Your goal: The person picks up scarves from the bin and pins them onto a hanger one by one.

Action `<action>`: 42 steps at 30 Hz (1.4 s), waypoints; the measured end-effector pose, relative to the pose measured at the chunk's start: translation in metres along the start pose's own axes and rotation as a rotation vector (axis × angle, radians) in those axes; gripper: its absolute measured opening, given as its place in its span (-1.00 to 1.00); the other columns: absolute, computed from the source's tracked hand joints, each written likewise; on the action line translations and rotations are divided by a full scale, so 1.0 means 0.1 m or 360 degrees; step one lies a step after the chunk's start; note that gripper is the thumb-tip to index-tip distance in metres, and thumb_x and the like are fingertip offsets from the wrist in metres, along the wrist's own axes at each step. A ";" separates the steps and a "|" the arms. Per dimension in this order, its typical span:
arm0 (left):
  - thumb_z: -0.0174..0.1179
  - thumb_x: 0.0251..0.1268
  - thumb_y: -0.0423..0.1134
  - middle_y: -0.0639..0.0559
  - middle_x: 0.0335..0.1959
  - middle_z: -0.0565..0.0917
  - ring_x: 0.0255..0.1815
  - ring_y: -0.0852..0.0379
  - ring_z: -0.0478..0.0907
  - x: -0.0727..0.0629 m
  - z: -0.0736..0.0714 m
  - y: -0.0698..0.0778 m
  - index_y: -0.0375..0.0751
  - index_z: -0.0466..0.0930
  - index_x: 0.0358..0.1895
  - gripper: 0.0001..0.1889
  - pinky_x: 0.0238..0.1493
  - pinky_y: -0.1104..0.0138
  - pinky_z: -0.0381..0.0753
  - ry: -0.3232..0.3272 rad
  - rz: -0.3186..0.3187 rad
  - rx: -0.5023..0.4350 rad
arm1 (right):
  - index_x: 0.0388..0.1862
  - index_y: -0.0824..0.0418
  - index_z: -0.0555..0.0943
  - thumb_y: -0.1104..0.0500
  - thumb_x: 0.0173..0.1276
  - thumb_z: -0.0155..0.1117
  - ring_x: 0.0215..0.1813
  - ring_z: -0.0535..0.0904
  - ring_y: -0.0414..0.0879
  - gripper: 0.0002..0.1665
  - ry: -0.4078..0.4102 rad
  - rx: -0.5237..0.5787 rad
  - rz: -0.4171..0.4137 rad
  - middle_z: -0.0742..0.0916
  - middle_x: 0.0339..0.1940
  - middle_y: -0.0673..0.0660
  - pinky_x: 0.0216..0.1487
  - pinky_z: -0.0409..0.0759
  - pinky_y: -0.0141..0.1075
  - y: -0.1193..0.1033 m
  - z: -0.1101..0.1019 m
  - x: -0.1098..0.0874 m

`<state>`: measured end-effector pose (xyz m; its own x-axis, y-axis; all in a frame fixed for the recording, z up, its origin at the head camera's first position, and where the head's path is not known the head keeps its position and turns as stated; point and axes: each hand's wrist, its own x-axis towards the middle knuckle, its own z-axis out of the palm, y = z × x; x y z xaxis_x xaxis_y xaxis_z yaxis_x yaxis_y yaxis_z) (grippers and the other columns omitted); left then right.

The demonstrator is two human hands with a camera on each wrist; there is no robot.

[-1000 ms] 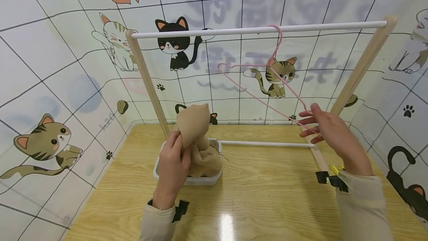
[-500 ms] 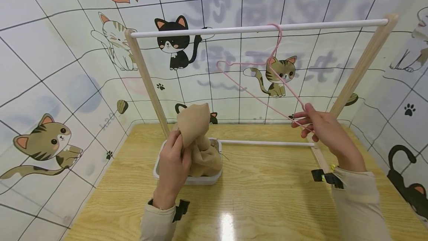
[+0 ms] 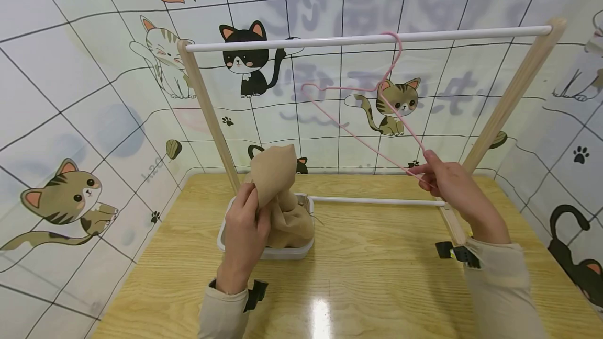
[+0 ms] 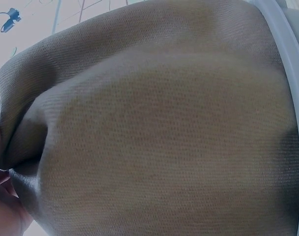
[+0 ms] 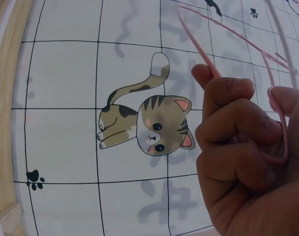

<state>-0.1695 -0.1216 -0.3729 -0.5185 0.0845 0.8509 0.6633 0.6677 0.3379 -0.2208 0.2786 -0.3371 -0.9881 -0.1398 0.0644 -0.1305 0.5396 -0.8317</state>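
A pink clothes hanger (image 3: 350, 132) hangs by its hook from the white rail, tilted down to the right. My right hand (image 3: 454, 187) grips its lower right corner; in the right wrist view the fingers (image 5: 238, 123) curl round the pink wire. My left hand (image 3: 245, 232) pinches a tan piece of cloth (image 3: 274, 174), lifting one end above a white plastic tub (image 3: 287, 253). The cloth's lower folds lie in the tub. In the left wrist view the tan cloth (image 4: 164, 137) fills most of the picture, and the fingertips show at its left edge.
A drying rack with a white top rail (image 3: 282, 44), a lower white bar (image 3: 377, 201) and wooden side posts (image 3: 511, 101) stands on the wooden table (image 3: 358, 281). Behind it hangs a white sheet (image 3: 320, 9) printed with cats and grid lines.
My right hand has moved left along the hanger's corner, and its fingers have closed round the wire. The hanger's left end has shifted slightly left and up. The left hand stays on the cloth.
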 end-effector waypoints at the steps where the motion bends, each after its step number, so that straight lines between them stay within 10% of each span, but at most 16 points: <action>1: 0.25 0.31 -0.56 -0.21 -0.11 0.60 -0.21 -0.11 0.62 0.00 0.00 0.00 -0.38 0.61 -0.10 -0.85 -0.23 0.06 0.70 0.0002 0.0006 0.0002 | 0.12 0.41 0.61 -0.36 0.64 -0.46 -0.61 0.21 -0.15 -0.04 0.0001 -0.0001 -0.0005 0.53 -0.56 0.04 -0.56 0.25 -0.18 0.00 0.00 0.00; 42: 0.24 0.30 -0.57 -0.22 -0.12 0.59 -0.22 -0.12 0.61 0.00 -0.01 -0.01 -0.40 0.60 -0.10 -0.85 -0.22 0.04 0.70 0.0006 0.0016 0.0028 | 0.04 0.38 0.68 -0.39 0.61 -0.37 -0.68 0.18 -0.10 -0.04 0.0227 0.0275 -0.0017 0.49 -0.62 0.01 -0.71 0.17 -0.14 0.11 0.26 -0.04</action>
<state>-0.1696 -0.1223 -0.3727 -0.5099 0.0884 0.8556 0.6587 0.6799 0.3223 -0.2160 0.2637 -0.3608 -0.9898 -0.0191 0.1411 -0.1374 0.3870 -0.9118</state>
